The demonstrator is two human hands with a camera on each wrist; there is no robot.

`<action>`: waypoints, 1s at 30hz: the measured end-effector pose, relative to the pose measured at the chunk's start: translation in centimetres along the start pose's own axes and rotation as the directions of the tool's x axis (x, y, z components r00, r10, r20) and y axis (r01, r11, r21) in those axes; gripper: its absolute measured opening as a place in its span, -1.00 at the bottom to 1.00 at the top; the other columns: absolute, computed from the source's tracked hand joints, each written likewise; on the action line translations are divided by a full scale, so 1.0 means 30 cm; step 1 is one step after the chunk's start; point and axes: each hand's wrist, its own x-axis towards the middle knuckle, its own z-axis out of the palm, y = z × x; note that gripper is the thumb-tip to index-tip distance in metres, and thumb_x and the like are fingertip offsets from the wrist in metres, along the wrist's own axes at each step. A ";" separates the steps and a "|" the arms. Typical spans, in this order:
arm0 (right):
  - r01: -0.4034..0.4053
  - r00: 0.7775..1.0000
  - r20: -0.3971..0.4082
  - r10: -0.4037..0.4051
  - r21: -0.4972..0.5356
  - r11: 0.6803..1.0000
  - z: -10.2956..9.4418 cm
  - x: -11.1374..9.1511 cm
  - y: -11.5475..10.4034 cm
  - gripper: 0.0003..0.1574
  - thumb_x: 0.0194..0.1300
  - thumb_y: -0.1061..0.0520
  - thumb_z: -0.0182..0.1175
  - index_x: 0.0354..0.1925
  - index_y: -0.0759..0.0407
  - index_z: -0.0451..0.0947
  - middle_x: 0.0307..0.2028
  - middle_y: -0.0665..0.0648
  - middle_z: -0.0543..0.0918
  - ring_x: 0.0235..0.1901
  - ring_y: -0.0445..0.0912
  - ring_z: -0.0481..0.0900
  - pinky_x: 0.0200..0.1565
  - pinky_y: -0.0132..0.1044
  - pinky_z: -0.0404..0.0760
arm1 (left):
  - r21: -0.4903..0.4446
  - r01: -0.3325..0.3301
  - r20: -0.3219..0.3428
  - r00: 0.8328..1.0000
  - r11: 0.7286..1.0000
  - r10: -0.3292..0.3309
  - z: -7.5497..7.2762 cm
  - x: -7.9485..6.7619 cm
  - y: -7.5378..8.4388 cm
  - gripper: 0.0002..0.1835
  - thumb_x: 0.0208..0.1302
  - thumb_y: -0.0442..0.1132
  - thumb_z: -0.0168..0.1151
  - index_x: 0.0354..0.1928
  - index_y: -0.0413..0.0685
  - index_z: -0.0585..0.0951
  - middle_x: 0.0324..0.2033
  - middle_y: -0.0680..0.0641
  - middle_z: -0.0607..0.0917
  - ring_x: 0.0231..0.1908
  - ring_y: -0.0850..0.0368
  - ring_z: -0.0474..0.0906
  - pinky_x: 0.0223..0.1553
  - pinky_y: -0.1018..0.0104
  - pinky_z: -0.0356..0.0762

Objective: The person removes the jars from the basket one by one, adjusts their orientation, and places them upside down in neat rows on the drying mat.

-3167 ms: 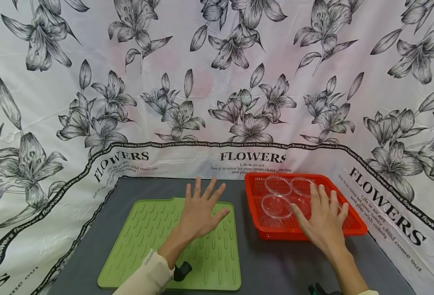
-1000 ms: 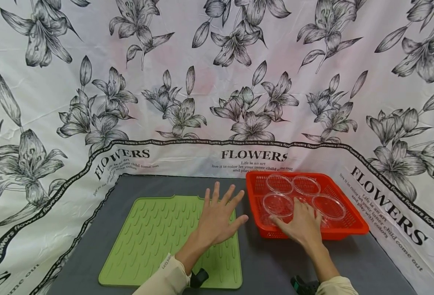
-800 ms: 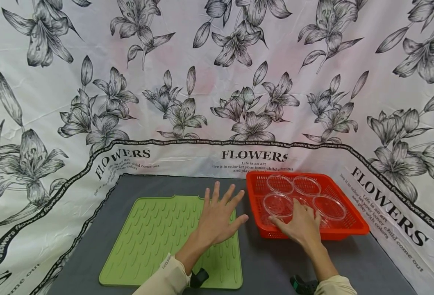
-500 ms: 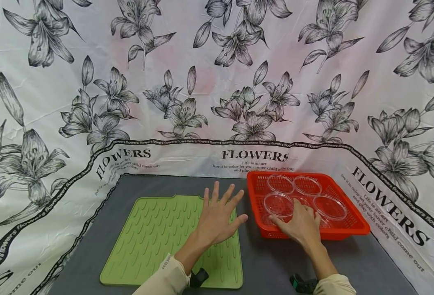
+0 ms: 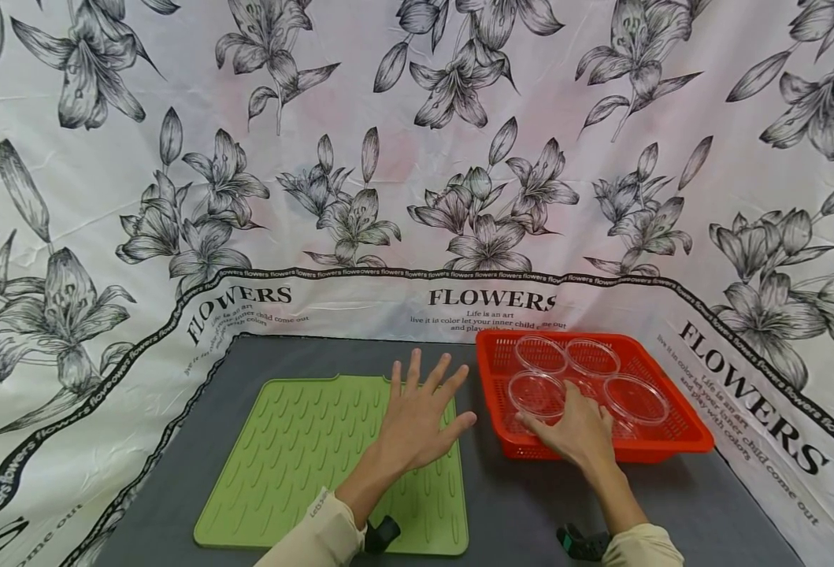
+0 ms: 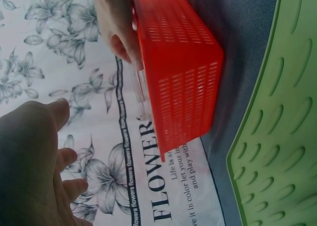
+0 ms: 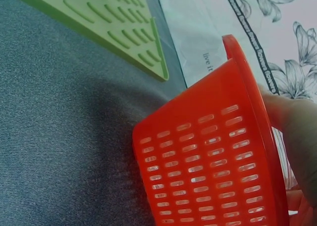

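In the head view, clear petri dishes [image 5: 592, 356] stand in a red perforated basket [image 5: 505, 450] at the right. My right hand [image 5: 581, 431] reaches over the basket's near rim. It grips the near-left petri dish [image 5: 535, 392], with the thumb at its front edge and the fingers at its right side; the fingertips are partly hidden. My left hand [image 5: 417, 425] hovers over the right part of a green ridged mat [image 5: 303, 465], fingers spread and holding nothing. The left wrist view shows the right hand [image 6: 119, 32] at the basket's rim [image 6: 148, 82].
A grey cloth [image 5: 509, 520] covers the table under mat and basket. Behind it hangs a white floral curtain [image 5: 360, 197], close to the basket's back and right side. A strip of grey table lies between mat and basket.
From 3.2 seconds ago, my right hand has come down and left onto the near-left petri dish, and my left hand has shifted right. Over the last second both hands have stayed almost still.
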 end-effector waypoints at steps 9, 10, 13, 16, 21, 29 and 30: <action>0.011 1.000 -0.020 -0.011 0.025 1.000 0.005 0.005 0.006 0.43 0.03 -0.56 0.35 0.44 0.42 0.18 0.28 0.56 0.47 0.23 0.44 0.41 0.31 0.49 0.14 | -0.006 -0.003 -0.007 1.000 1.000 0.003 0.002 0.002 0.003 -0.27 0.47 0.33 -0.05 0.59 0.33 0.19 0.60 -0.01 0.15 0.62 -0.32 -0.28 0.54 -0.41 -0.31; 0.010 1.000 -0.022 -0.009 0.026 1.000 0.006 0.005 0.006 0.42 0.03 -0.56 0.35 0.44 0.42 0.18 0.28 0.56 0.47 0.22 0.44 0.41 0.30 0.48 0.15 | -0.005 -0.004 -0.007 1.000 1.000 0.004 0.002 0.003 0.003 -0.27 0.47 0.33 -0.06 0.59 0.33 0.19 0.60 -0.01 0.15 0.62 -0.32 -0.28 0.54 -0.41 -0.31; 0.005 1.000 -0.028 -0.004 0.036 0.999 0.006 0.005 0.007 0.42 0.02 -0.56 0.37 0.44 0.41 0.19 0.28 0.56 0.47 0.22 0.43 0.41 0.30 0.47 0.15 | 0.013 0.000 -0.002 1.000 1.000 0.000 0.003 0.003 0.002 -0.26 0.47 0.36 -0.10 0.59 0.35 0.17 0.61 0.00 0.14 0.62 -0.32 -0.27 0.53 -0.42 -0.28; 0.003 0.999 -0.034 -0.001 0.049 0.999 0.005 0.005 0.008 0.42 0.02 -0.55 0.38 0.44 0.40 0.19 0.28 0.55 0.48 0.22 0.42 0.41 0.29 0.45 0.16 | 0.021 0.008 0.005 1.000 1.000 -0.008 0.005 0.003 0.001 -0.26 0.47 0.38 -0.13 0.60 0.37 0.15 0.61 0.01 0.13 0.62 -0.30 -0.28 0.54 -0.41 -0.29; 0.003 0.999 -0.045 0.000 0.073 0.997 0.002 0.003 0.009 0.41 0.00 -0.54 0.40 0.45 0.36 0.20 0.30 0.52 0.48 0.23 0.40 0.42 0.29 0.45 0.17 | 0.010 0.013 0.008 1.000 1.000 -0.013 0.010 0.003 0.000 -0.26 0.47 0.38 -0.11 0.60 0.39 0.13 0.61 0.03 0.12 0.62 -0.28 -0.29 0.55 -0.39 -0.33; 0.007 0.998 -0.061 0.002 0.139 0.990 -0.006 0.000 0.010 0.36 0.04 -0.48 0.42 0.46 0.32 0.18 0.34 0.49 0.43 0.27 0.39 0.40 0.34 0.47 0.13 | 0.009 0.002 -0.007 1.000 1.000 -0.002 0.014 0.003 0.001 -0.27 0.47 0.35 -0.08 0.60 0.37 0.16 0.60 0.01 0.15 0.62 -0.30 -0.27 0.54 -0.41 -0.28; 0.003 0.998 -0.058 0.005 0.149 0.989 -0.007 -0.001 0.009 0.35 0.04 -0.47 0.42 0.47 0.32 0.17 0.35 0.49 0.42 0.28 0.38 0.39 0.35 0.47 0.13 | 0.011 -0.001 -0.012 1.000 1.000 0.001 0.014 0.003 0.003 -0.27 0.47 0.35 -0.08 0.59 0.37 0.17 0.60 0.00 0.16 0.62 -0.31 -0.25 0.53 -0.41 -0.26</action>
